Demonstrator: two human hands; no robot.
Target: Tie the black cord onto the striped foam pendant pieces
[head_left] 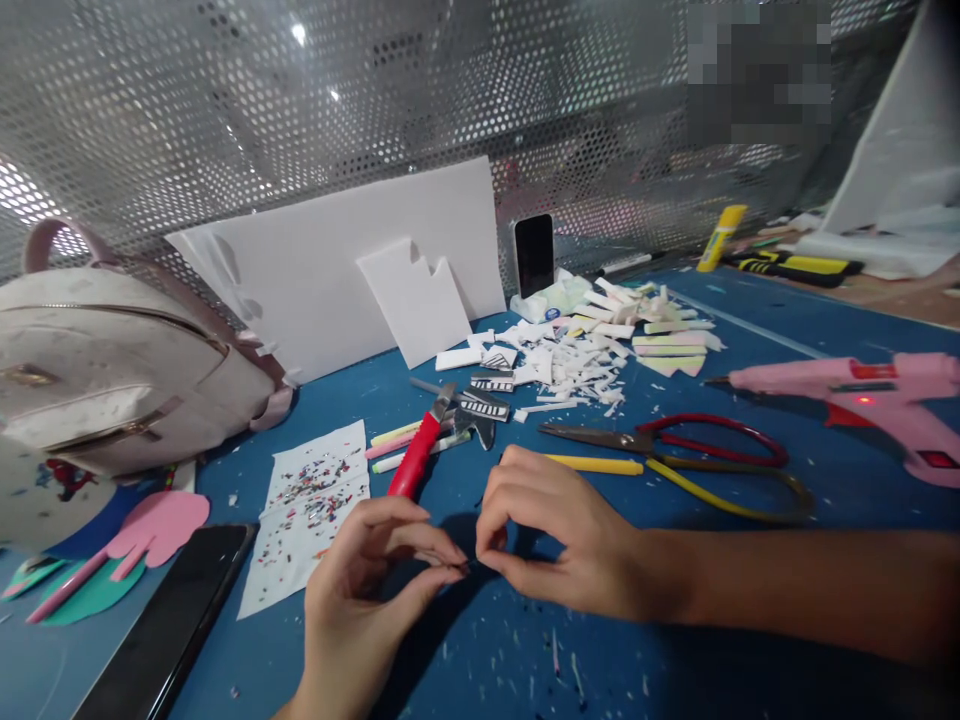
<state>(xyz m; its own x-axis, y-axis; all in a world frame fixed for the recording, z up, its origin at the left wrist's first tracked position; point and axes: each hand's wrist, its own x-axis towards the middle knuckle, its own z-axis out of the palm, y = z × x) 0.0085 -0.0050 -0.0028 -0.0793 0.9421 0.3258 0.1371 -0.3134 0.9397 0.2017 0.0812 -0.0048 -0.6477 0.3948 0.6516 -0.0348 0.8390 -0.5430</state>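
Note:
Low over the blue table (480, 690), my left hand (382, 585) is closed in a pinch, with thumb and fingertips together. Something dark and tiny shows at its fingertips, too small to name. Facing it, my right hand (555, 540) also pinches, its thumb and forefinger making a ring; what lies between them cannot be made out. The two sets of fingertips almost meet. Just behind my left hand lies a red-handled cutter (416, 455). A yellow marker (600, 465) and scissors (660, 445) with red and yellow handles rest beyond my right hand.
White foam scraps (570, 360) are heaped at the back, before a phone (534, 255) standing upright. A white board (337, 270) leans on the perforated metal panel. At right sits a pink glue gun (862, 390). Left are a backpack (127, 370), a dark phone (172, 620) and speckled paper (300, 510).

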